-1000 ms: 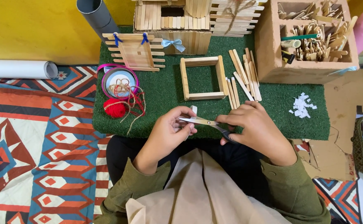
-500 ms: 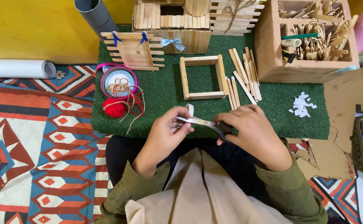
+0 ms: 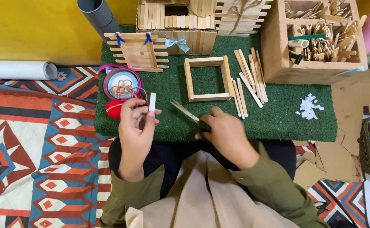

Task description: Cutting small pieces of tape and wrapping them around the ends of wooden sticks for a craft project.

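I see left hand (image 3: 135, 122) pinching the white strip (image 3: 152, 102) upright over the green tabletop (image 3: 278, 118), right hand (image 3: 223, 133) closed on scissors (image 3: 187, 113), blades angled away so the strip stays clear

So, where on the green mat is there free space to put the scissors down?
Bare green mat lies between the loose wooden sticks and the white paper scraps, along the front edge. The square stick frame also encloses bare mat. The left part, around the twine tin and red yarn, is crowded.

Single head view, looking steeply down, close over green mat (image 3: 278, 122)
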